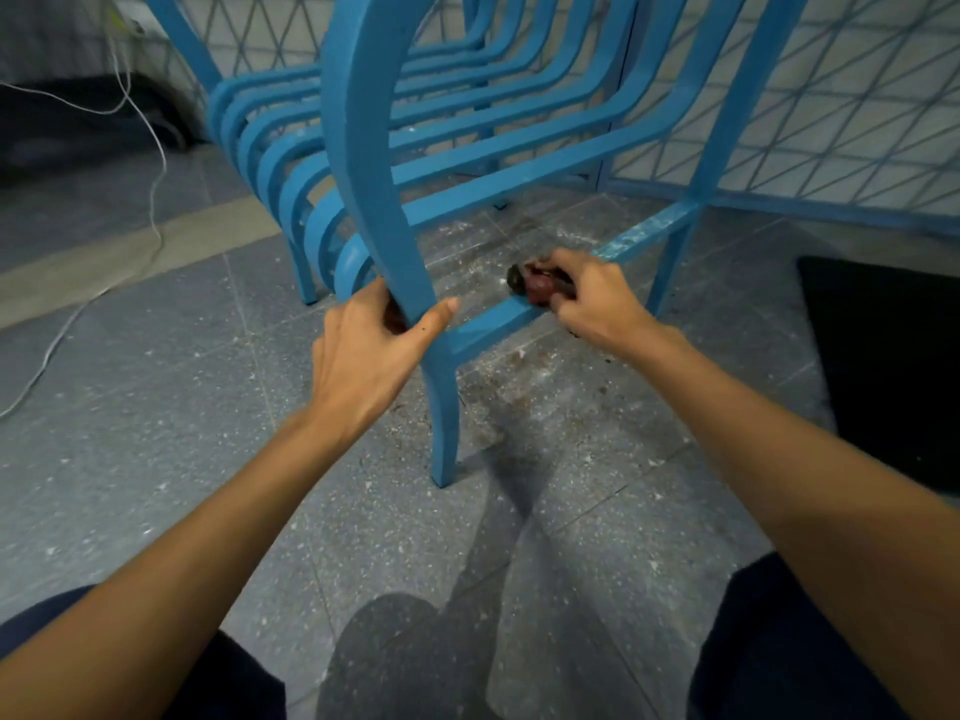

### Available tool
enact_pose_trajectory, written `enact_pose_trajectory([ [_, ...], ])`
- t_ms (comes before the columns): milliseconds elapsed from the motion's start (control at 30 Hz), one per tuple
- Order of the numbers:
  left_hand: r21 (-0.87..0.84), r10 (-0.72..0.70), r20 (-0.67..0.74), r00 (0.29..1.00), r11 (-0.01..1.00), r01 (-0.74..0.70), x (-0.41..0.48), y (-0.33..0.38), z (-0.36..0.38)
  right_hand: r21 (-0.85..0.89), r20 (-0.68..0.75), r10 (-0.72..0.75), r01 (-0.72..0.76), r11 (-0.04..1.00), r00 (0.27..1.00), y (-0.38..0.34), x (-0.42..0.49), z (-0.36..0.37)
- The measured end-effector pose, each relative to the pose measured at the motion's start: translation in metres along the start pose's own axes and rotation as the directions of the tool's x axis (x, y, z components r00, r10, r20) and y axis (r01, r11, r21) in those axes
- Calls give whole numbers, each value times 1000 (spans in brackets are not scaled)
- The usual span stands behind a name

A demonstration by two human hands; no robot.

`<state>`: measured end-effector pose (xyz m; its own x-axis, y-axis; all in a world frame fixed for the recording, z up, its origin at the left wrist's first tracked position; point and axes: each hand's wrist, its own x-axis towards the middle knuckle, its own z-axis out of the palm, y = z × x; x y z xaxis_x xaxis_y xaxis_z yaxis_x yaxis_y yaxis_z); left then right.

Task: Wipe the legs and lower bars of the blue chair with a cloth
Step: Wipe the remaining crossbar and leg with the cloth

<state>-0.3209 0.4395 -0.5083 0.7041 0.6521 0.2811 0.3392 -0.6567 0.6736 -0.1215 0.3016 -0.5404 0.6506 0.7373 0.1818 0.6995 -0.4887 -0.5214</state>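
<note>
The blue chair (457, 148) with slatted seat stands on the speckled floor right in front of me. My left hand (369, 350) grips its near front leg (444, 407) just where the lower side bar (493, 324) joins it. My right hand (592, 298) holds a bunched dark red cloth (537, 285) against that lower bar, a little to the right of the leg. The bar's far end (649, 231) shows pale scuffed patches.
Dust and brown grit lie on the floor under the chair (519, 376). A black mat (893, 366) lies at the right. A white cable (150, 210) trails across the floor at the left. A blue lattice fence (857, 122) stands behind. My knees frame the bottom edge.
</note>
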Motion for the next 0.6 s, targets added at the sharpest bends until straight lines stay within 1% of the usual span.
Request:
enact_pose_trajectory([
  [67,22,-17,-1,1000,1000,17,2,2,-1,-95,38,42,-39,995,998,-21,5,13],
  [100,39,-23,-5,1000,999,23,2,3,-1,-127,58,20,-12,992,998,-34,1,22],
  [167,68,-37,-16,999,997,38,3,5,0,-76,34,-133,135,988,991,-56,-15,40],
  [233,80,-37,-25,999,996,39,3,6,1,9,-11,-299,299,954,954,-57,-33,54],
  [267,77,-32,-29,999,996,35,3,6,2,21,1,-346,346,938,938,-51,-38,56],
  [300,67,-30,-32,999,997,32,3,6,2,-1,42,-367,368,930,929,-42,-38,54],
  [367,35,-31,-34,999,999,32,2,6,2,-119,122,-360,374,920,925,-26,-29,45],
  [467,1,-20,-26,999,1000,20,0,8,1,-331,198,-276,330,884,940,-8,-1,22],
  [533,3,-9,-13,1000,1000,9,1,8,0,-415,258,-223,316,853,940,-1,11,10],
  [600,10,-9,6,1000,1000,9,2,5,-4,-435,297,-205,323,840,933,-3,15,7],
])
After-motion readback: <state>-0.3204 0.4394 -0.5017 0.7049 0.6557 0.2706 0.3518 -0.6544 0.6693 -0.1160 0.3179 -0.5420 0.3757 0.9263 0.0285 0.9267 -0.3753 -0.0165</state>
